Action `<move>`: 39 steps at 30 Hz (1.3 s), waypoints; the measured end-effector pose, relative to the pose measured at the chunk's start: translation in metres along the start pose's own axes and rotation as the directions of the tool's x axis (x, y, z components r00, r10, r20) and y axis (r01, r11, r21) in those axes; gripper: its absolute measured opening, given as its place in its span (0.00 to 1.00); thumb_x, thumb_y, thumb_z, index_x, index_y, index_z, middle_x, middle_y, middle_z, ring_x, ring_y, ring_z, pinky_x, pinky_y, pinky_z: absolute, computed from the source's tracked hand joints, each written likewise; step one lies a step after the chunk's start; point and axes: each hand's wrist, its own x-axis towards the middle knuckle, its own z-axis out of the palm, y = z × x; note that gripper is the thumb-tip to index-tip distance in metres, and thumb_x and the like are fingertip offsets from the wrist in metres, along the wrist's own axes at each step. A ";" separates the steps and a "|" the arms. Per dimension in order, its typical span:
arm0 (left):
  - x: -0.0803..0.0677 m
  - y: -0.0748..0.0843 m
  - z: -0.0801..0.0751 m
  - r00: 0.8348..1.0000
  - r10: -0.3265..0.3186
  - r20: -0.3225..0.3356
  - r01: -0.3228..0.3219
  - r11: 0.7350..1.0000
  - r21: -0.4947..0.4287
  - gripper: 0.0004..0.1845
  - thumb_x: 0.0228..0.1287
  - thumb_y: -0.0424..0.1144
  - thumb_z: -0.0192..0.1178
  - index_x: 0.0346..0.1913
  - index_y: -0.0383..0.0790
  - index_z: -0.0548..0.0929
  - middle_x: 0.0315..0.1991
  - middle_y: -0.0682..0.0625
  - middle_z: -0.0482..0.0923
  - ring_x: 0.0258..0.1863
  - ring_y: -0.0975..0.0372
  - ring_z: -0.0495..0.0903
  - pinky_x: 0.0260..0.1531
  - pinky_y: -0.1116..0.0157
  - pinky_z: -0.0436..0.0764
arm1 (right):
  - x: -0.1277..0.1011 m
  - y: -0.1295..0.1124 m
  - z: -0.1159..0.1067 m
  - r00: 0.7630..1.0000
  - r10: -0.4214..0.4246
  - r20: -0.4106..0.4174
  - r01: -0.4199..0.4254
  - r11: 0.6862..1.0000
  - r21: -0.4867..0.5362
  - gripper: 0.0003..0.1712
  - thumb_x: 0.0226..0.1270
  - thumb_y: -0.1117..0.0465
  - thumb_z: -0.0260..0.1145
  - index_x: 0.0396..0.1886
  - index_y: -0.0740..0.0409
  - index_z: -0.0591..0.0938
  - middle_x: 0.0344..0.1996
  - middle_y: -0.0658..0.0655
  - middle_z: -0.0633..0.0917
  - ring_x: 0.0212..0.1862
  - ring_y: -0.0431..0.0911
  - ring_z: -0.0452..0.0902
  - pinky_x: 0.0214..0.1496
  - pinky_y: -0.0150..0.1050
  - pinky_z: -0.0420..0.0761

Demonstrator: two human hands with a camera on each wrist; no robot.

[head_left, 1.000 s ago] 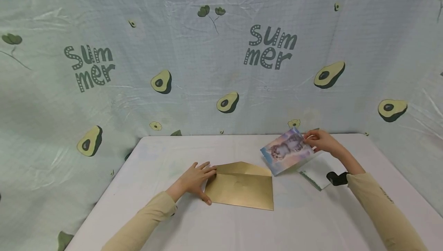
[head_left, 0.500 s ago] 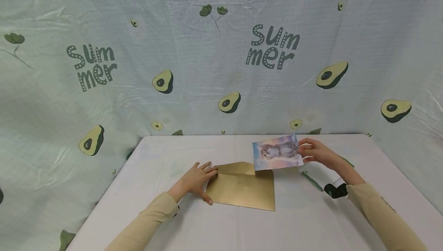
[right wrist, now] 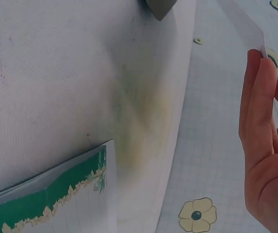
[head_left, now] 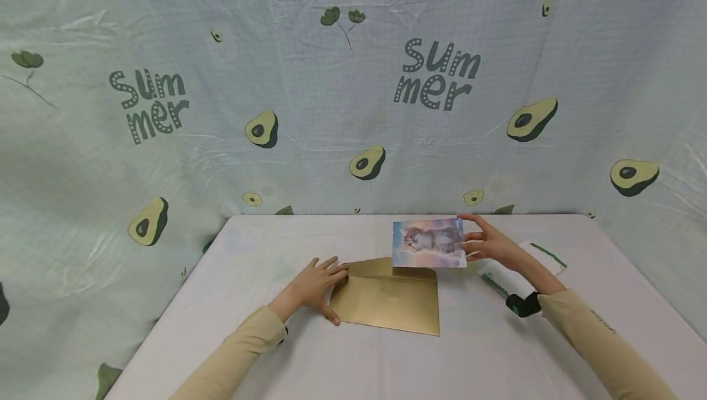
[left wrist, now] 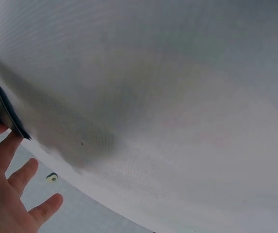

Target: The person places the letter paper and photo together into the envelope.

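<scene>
A gold envelope lies on the table with its pointed flap unfolded toward the back. My left hand rests at its left edge, fingers spread, thumb by the near corner. In the left wrist view, straight fingertips touch the envelope's dark edge. My right hand pinches the right edge of a postcard picturing kittens on a pastel sky. The card is held up, picture toward the head camera, overlapping the envelope's flap in that view. From the right wrist, thumb and fingers close on the card's edge.
Beneath the right forearm lies white paper with a green printed border, partly hidden by the arm in the head view. A dark strap hangs at the right wrist. Behind the white table hangs an avocado-print cloth.
My right hand has carried the postcard leftward from above the green-bordered paper to the envelope's flap, turning it from slanted to nearly level. The left hand stays at the envelope's edge.
</scene>
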 end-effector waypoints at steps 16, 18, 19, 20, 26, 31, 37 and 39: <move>-0.002 -0.001 -0.001 1.000 0.006 -0.014 -0.006 1.000 0.005 0.59 0.29 0.78 0.55 0.65 0.43 0.60 0.67 0.50 0.58 0.66 0.52 0.57 0.55 0.46 0.64 | 0.013 0.014 0.006 1.000 -0.024 0.008 0.025 0.979 -0.201 0.38 0.59 0.68 0.58 0.66 0.58 0.51 0.34 0.63 0.75 0.33 0.44 0.75 0.33 0.43 0.80; -0.003 -0.001 -0.001 1.000 0.006 -0.020 -0.006 1.000 0.011 0.59 0.29 0.78 0.55 0.65 0.43 0.61 0.67 0.50 0.58 0.66 0.52 0.57 0.55 0.46 0.65 | 0.013 0.015 0.005 0.999 -0.030 0.012 0.032 0.977 -0.212 0.38 0.59 0.69 0.58 0.66 0.60 0.50 0.35 0.64 0.75 0.33 0.45 0.75 0.32 0.43 0.80; -0.003 -0.002 -0.001 1.000 0.006 -0.022 -0.006 1.000 0.017 0.59 0.28 0.78 0.55 0.65 0.43 0.61 0.67 0.50 0.58 0.66 0.52 0.57 0.55 0.46 0.65 | 0.014 0.015 0.004 0.999 -0.031 0.011 0.033 0.975 -0.218 0.39 0.59 0.69 0.58 0.66 0.61 0.50 0.35 0.64 0.75 0.32 0.44 0.75 0.32 0.43 0.80; -0.003 -0.002 -0.001 1.000 0.007 -0.025 -0.006 1.000 0.022 0.59 0.28 0.78 0.55 0.65 0.43 0.61 0.67 0.50 0.58 0.66 0.52 0.57 0.55 0.46 0.65 | 0.014 0.015 0.004 1.000 -0.028 0.008 0.029 0.974 -0.224 0.39 0.59 0.69 0.58 0.66 0.60 0.50 0.34 0.64 0.75 0.32 0.45 0.75 0.31 0.42 0.80; -0.005 -0.002 -0.002 1.000 0.009 -0.030 -0.008 0.999 0.049 0.59 0.28 0.79 0.54 0.65 0.44 0.61 0.67 0.51 0.58 0.66 0.52 0.58 0.55 0.47 0.66 | 0.014 0.016 0.002 1.000 -0.006 0.015 0.010 0.971 -0.239 0.39 0.58 0.70 0.57 0.67 0.61 0.50 0.33 0.64 0.75 0.31 0.46 0.74 0.31 0.42 0.80; -0.006 -0.003 -0.001 0.999 0.015 -0.041 -0.012 0.997 0.072 0.60 0.28 0.79 0.53 0.65 0.44 0.62 0.66 0.51 0.59 0.66 0.52 0.58 0.55 0.48 0.66 | 0.017 0.025 0.000 0.998 0.003 0.055 0.009 0.976 -0.217 0.37 0.58 0.72 0.56 0.66 0.63 0.51 0.29 0.58 0.74 0.29 0.44 0.74 0.31 0.41 0.80; -0.004 -0.002 0.001 0.998 0.032 -0.055 -0.028 0.997 0.077 0.59 0.28 0.79 0.53 0.65 0.44 0.62 0.66 0.51 0.59 0.66 0.52 0.58 0.55 0.48 0.66 | 0.015 0.027 0.003 0.998 0.020 0.053 -0.008 0.977 -0.212 0.36 0.58 0.71 0.56 0.64 0.62 0.53 0.26 0.56 0.72 0.26 0.43 0.71 0.29 0.40 0.79; -0.002 -0.002 0.002 0.998 0.035 -0.055 -0.031 0.996 0.078 0.59 0.28 0.79 0.53 0.65 0.44 0.62 0.66 0.51 0.59 0.66 0.52 0.58 0.55 0.48 0.67 | 0.015 0.026 0.005 0.999 0.017 0.047 -0.007 0.977 -0.215 0.36 0.57 0.72 0.57 0.64 0.62 0.54 0.26 0.57 0.72 0.25 0.43 0.70 0.28 0.40 0.78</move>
